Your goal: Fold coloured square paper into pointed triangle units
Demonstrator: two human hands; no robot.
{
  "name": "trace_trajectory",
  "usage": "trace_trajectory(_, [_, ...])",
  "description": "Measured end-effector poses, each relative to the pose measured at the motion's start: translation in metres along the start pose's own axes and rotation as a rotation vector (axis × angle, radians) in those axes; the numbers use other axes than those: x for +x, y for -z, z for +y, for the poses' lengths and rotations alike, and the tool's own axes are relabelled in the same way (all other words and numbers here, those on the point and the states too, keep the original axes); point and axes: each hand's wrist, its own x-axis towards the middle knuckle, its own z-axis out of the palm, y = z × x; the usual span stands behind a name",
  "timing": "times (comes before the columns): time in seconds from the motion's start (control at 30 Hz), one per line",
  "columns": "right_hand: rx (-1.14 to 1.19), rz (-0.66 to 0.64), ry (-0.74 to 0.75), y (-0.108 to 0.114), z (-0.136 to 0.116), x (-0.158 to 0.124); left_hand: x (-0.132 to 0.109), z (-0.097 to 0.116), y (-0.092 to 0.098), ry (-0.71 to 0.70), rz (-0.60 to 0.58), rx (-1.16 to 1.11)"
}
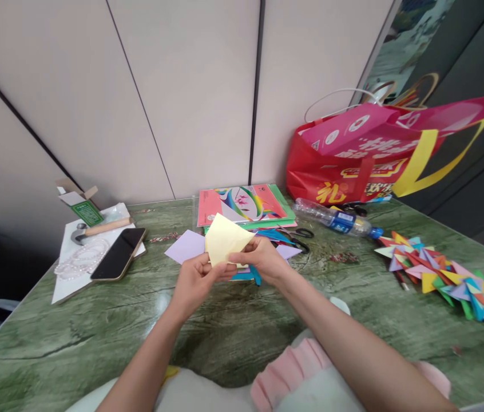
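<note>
A pale yellow sheet of paper [226, 237], folded to a point at its top, is held up between both hands. My left hand [199, 277] pinches its lower left edge with thumb and fingers. On the right side, my right hand [261, 258] grips the lower edge and the right corner, its thumb near the left fingertips. Behind the hands lie a lilac paper piece [186, 246], blue paper pieces [246, 275] and black-handled scissors [304, 233], partly covered. A stack of packaged coloured paper [242, 206] lies just beyond them.
At the left are a phone [118, 254], a hammer [107, 227], clear beads [82, 258] and a small green box [87, 212]. To the right stand a red bag [353, 166], a plastic bottle [338, 219] and many folded coloured papers [448, 277]. A wall rises behind the table.
</note>
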Motion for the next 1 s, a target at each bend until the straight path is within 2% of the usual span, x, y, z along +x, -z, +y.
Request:
trace_trajectory(0.07, [-0.046,0.061,0.015,0.006,-0.004,0.002,0.0,0.0,0.0,0.026,-0.002,-0.032])
trace_trajectory(0.13, [-0.064,0.064,0.032,0.01,-0.008,0.003,0.0,-0.001,0.0,0.042,-0.003,-0.053])
trace_trajectory(0.3, [0.036,-0.039,-0.025,0.004,-0.004,0.0,0.002,-0.003,0.003,0.017,0.035,-0.052])
trace_trajectory(0.4, [0.08,-0.093,-0.039,-0.007,0.004,-0.003,0.003,-0.004,0.005,0.032,0.011,-0.033])
trace_trajectory(0.57, [0.07,0.067,-0.03,-0.008,0.005,-0.002,0.004,-0.006,0.005,0.034,-0.008,-0.006])
trace_trajectory(0.67, [0.066,0.164,-0.016,0.003,-0.002,0.003,0.004,-0.006,0.004,0.035,0.002,-0.007])
trace_trajectory(0.9, [0.214,0.318,0.011,0.027,-0.017,0.012,0.002,-0.004,0.004,0.041,0.032,-0.029])
trace_trajectory(1.0, [0.297,0.422,0.086,0.038,-0.023,0.015,0.006,-0.005,0.009,0.041,0.073,-0.048])
